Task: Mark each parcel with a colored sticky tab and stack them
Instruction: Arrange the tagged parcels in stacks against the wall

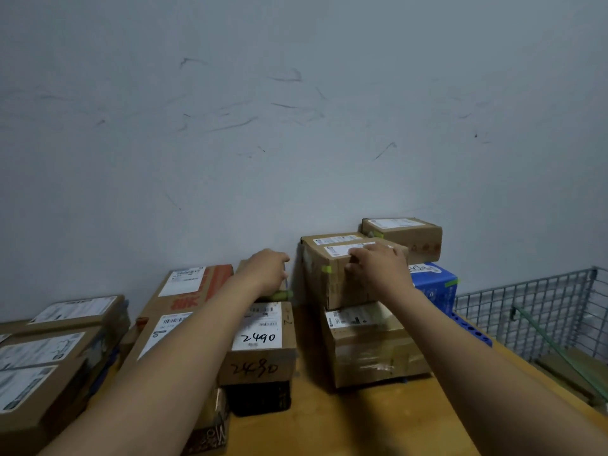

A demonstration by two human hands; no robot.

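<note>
Gripping a small brown cardboard parcel (329,287) with a green sticky tab (326,268), stacked on a taped brown carton (368,350) on the yellow tabletop (329,422), our right hand (378,268) curls its fingers (358,255) over the top front edge, and we judge the box light and stiff, best lifted by opposite sides, while whether our left hand (266,271) beside it is pinching anything we cannot tell.

Parcel depot/stockroom: labelled cartons (260,340), wire cage (539,311), scuffed wall (263,126).

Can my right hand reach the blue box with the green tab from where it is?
Probably yes: the right hand holds the brown cardboard parcel right beside the blue box, whose near face is uncovered.
</note>
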